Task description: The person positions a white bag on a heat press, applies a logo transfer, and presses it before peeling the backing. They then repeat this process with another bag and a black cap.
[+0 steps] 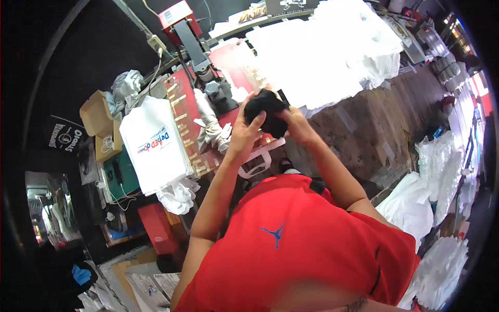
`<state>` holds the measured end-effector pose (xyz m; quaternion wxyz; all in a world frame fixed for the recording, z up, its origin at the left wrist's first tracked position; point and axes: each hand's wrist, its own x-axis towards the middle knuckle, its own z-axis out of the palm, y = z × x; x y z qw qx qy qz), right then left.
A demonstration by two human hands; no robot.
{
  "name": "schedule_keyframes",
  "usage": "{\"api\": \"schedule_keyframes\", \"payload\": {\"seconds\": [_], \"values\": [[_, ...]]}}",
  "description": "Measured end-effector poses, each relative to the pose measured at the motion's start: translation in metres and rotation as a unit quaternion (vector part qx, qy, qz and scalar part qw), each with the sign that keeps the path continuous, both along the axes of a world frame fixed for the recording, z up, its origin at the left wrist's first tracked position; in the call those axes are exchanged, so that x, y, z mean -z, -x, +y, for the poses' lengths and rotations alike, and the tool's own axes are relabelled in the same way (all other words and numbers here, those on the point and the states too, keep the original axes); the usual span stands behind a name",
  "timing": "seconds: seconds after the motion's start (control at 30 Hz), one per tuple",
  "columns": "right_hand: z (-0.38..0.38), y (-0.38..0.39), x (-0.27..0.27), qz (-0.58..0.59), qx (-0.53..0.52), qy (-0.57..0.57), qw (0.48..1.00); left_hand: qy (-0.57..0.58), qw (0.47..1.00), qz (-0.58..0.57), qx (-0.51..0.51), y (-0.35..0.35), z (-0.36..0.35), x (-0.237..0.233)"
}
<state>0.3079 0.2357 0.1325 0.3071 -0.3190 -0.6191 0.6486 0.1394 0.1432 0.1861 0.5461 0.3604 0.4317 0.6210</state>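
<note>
A black cap (266, 113), soft and rounded, is held up in front of me between both hands. My left hand (247, 127) grips its left side, with the thumb pressed on the near face. On the right side, my right hand (298, 126) has its fingers closed on the cap's edge, partly hidden by the fabric. Just beyond my left hand stands a press machine (192, 47) with a red control box (175, 14) and a dark grey lower part (221, 96). A rolled pale cloth (208, 117) lies beside it on the red table (179, 93).
White printed bags (153, 145) are stacked at the table's left end. A large white pile (312, 57) covers the far right side. An open cardboard box (99, 122) is at the left. Plastic-wrapped bundles (442, 161) line the right edge beside the wooden floor (364, 125).
</note>
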Motion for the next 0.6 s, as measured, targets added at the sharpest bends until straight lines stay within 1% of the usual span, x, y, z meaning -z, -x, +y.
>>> {"api": "schedule_keyframes", "payload": {"seconds": [0.03,0.07,0.1,0.13,0.17,0.2,0.23,0.27,0.3,0.33,0.37,0.4,0.43,0.5,0.53,0.57,0.6], "values": [[-0.014,0.008,-0.017,0.014,-0.052,0.070,0.996,0.031,0.996,-0.080,-0.005,0.005,-0.006,-0.003],[-0.022,0.016,-0.022,0.011,-0.057,0.035,0.998,0.043,0.995,-0.088,-0.014,0.009,-0.013,-0.006],[-0.028,0.024,-0.028,0.009,-0.061,-0.002,0.998,0.036,0.997,-0.067,0.001,0.016,-0.019,-0.007],[-0.031,0.027,-0.041,0.010,-0.079,-0.002,0.997,0.030,0.998,-0.059,-0.021,0.019,-0.025,-0.009],[-0.032,0.033,-0.039,0.012,-0.087,-0.007,0.996,0.024,0.997,-0.053,-0.042,0.022,-0.031,-0.011],[-0.033,0.040,-0.038,0.004,-0.032,-0.122,0.992,0.020,0.997,-0.051,-0.049,0.028,-0.033,-0.011],[-0.035,0.045,-0.037,-0.003,0.024,-0.233,0.972,0.002,0.996,-0.028,-0.081,0.034,-0.037,-0.010],[-0.034,0.047,-0.037,-0.008,0.008,-0.171,0.985,-0.015,0.994,-0.006,-0.111,0.038,-0.039,-0.009],[-0.035,0.049,-0.045,-0.008,0.002,-0.173,0.985,-0.018,0.993,-0.007,-0.117,0.039,-0.041,-0.009],[-0.036,0.051,-0.054,-0.005,-0.045,-0.060,0.997,-0.039,0.988,0.010,-0.149,0.040,-0.043,-0.010],[-0.039,0.053,-0.063,-0.003,-0.093,0.055,0.994,-0.061,0.981,0.029,-0.181,0.041,-0.046,-0.010],[-0.045,0.056,-0.070,0.079,-0.140,0.199,0.967,-0.063,0.980,0.030,-0.187,0.045,-0.050,-0.010],[-0.043,0.060,-0.067,0.079,-0.147,0.198,0.966,-0.082,0.972,0.123,-0.181,0.049,-0.054,-0.011],[-0.035,0.063,-0.058,0.150,-0.227,0.327,0.905,-0.113,0.932,0.304,-0.162,0.058,-0.061,-0.013],[-0.029,0.065,-0.058,0.158,-0.233,0.327,0.902,-0.117,0.931,0.330,-0.100,0.064,-0.061,-0.018],[-0.028,0.067,-0.057,0.158,-0.236,0.327,0.901,-0.117,0.930,0.332,-0.103,0.066,-0.060,-0.018],[-0.030,0.070,-0.070,0.113,-0.237,0.209,0.942,-0.111,0.918,0.369,-0.097,0.069,-0.059,-0.016]]}}
